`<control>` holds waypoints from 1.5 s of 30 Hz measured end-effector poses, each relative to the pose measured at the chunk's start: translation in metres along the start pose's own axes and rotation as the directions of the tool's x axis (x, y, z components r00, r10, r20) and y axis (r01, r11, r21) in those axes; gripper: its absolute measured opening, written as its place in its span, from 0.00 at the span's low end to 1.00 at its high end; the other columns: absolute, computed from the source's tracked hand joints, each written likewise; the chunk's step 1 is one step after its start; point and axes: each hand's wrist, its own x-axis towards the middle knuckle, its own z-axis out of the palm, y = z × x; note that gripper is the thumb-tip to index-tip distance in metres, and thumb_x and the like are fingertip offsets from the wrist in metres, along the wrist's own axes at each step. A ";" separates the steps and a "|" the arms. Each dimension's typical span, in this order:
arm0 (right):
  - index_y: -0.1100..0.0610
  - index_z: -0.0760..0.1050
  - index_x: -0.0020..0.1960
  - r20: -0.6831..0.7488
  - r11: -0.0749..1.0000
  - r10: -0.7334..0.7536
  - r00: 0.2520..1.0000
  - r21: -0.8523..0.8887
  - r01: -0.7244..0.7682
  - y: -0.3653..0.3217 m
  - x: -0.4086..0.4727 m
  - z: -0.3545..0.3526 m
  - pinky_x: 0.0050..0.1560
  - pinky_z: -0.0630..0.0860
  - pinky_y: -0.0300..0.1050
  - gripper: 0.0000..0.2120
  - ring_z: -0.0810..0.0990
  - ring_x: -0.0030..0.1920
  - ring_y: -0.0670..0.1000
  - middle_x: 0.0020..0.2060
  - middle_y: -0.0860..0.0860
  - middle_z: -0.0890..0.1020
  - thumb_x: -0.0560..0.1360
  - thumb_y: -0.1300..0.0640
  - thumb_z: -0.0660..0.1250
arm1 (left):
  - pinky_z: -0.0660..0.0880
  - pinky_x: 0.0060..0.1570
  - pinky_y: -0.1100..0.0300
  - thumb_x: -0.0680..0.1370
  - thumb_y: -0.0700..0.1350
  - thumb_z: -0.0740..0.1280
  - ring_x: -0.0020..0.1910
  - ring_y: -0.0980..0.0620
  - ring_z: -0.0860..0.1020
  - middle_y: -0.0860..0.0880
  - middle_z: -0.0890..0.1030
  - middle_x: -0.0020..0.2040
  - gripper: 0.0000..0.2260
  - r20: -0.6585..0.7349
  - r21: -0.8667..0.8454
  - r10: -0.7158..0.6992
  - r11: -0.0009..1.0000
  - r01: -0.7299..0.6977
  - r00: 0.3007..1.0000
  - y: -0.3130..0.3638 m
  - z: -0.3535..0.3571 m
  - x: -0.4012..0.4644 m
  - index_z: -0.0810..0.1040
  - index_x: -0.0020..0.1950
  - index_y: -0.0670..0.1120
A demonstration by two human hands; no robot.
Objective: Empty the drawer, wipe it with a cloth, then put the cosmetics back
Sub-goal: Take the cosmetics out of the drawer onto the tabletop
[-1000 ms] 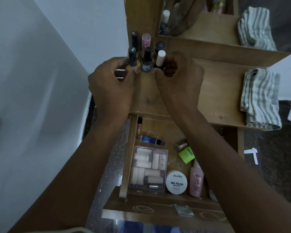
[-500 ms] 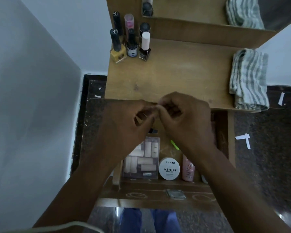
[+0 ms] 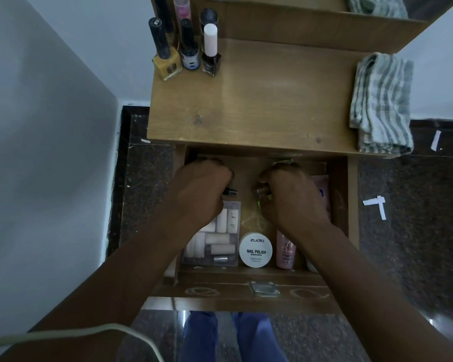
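Note:
The wooden drawer (image 3: 220,291) stands pulled out below the table top. Both my hands are down inside its back half. My left hand (image 3: 202,189) is curled shut over a small bottle whose dark cap (image 3: 230,191) pokes out to the right. My right hand (image 3: 290,197) is closed over a bright green item (image 3: 260,203), mostly hidden under the fingers. Nearer the drawer front lie a clear box of pale tubes (image 3: 221,241), a white nail polish remover tin (image 3: 255,249) and a pink bottle (image 3: 285,253). The striped cloth (image 3: 379,103) lies folded on the table's right edge.
Several nail polish bottles (image 3: 188,48) stand in the table top's (image 3: 259,105) back left corner. A pink tube (image 3: 321,186) lies against the drawer's right wall. A grey wall runs along the left; dark speckled floor lies on both sides.
Both hands came back from the bottles on the table top, passed over the table's front edge and dropped into the drawer, where they closed on items. The view tilted downward.

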 end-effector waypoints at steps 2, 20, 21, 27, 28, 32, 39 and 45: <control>0.54 0.84 0.54 0.016 1.000 0.015 1.000 -0.018 -0.015 -0.002 0.004 0.003 0.59 0.79 0.52 0.10 0.81 0.59 0.59 0.53 0.54 0.85 0.73 0.59 0.73 | 0.78 0.51 0.55 0.75 0.39 0.71 0.55 0.45 0.83 0.48 0.85 0.56 0.12 0.008 0.012 -0.019 1.000 0.019 1.000 0.002 0.000 0.001 0.85 0.57 0.50; 0.53 0.79 0.52 -0.232 0.992 -0.129 0.964 -0.029 0.126 -0.010 -0.002 0.002 0.43 0.74 0.47 0.11 0.84 0.43 0.57 0.43 0.52 0.85 0.73 0.51 0.75 | 0.79 0.47 0.53 0.76 0.42 0.73 0.48 0.45 0.83 0.47 0.86 0.49 0.05 -0.234 -0.157 -0.079 0.987 0.042 0.969 0.004 0.009 -0.009 0.85 0.52 0.47; 0.53 0.79 0.51 -0.262 0.990 -0.132 0.956 0.011 0.140 -0.010 -0.004 -0.002 0.40 0.70 0.45 0.11 0.83 0.42 0.56 0.43 0.51 0.85 0.73 0.50 0.75 | 0.80 0.48 0.52 0.77 0.44 0.73 0.48 0.47 0.83 0.48 0.86 0.50 0.06 -0.270 -0.199 -0.084 0.980 0.030 0.959 0.005 0.007 -0.012 0.85 0.54 0.48; 0.54 0.81 0.51 -0.399 0.920 -0.047 0.916 0.340 0.196 -0.023 -0.009 -0.037 0.44 0.76 0.42 0.11 0.79 0.44 0.48 0.45 0.50 0.81 0.72 0.55 0.78 | 0.79 0.49 0.62 0.78 0.46 0.76 0.49 0.57 0.82 0.54 0.86 0.52 0.10 -0.468 -0.464 -0.261 0.886 0.016 0.844 0.021 -0.023 -0.038 0.85 0.59 0.50; 0.54 0.82 0.52 -0.420 0.905 -0.032 0.907 0.372 0.204 -0.025 -0.007 -0.044 0.45 0.77 0.41 0.11 0.79 0.45 0.47 0.46 0.49 0.81 0.72 0.56 0.79 | 0.80 0.49 0.61 0.77 0.45 0.77 0.48 0.58 0.83 0.54 0.86 0.51 0.11 -0.496 -0.499 -0.283 0.866 -0.003 0.821 0.023 -0.030 -0.041 0.86 0.59 0.49; 0.54 0.82 0.52 -0.471 0.844 0.017 0.882 0.479 0.240 -0.034 0.007 -0.073 0.46 0.80 0.42 0.13 0.81 0.46 0.45 0.47 0.48 0.82 0.70 0.56 0.80 | 0.81 0.54 0.65 0.77 0.41 0.77 0.50 0.59 0.85 0.51 0.87 0.52 0.12 -0.592 -0.598 -0.353 0.796 -0.100 0.725 0.025 -0.059 -0.039 0.86 0.60 0.43; 0.55 0.81 0.48 -0.543 0.795 0.037 0.839 0.524 0.305 -0.060 0.049 -0.090 0.42 0.76 0.33 0.09 0.80 0.41 0.43 0.42 0.46 0.84 0.70 0.59 0.78 | 0.85 0.52 0.59 0.77 0.42 0.77 0.49 0.60 0.86 0.54 0.88 0.51 0.11 -0.616 -0.720 -0.545 0.682 -0.127 0.568 0.009 -0.088 -0.010 0.87 0.59 0.45; 0.55 0.83 0.47 -0.579 0.818 -0.009 0.815 0.465 0.339 -0.085 0.072 -0.079 0.44 0.72 0.29 0.07 0.79 0.44 0.45 0.42 0.47 0.83 0.70 0.63 0.75 | 0.83 0.50 0.64 0.77 0.44 0.76 0.48 0.62 0.86 0.54 0.87 0.51 0.11 -0.639 -0.730 -0.600 0.670 -0.133 0.481 -0.002 -0.088 0.011 0.87 0.59 0.44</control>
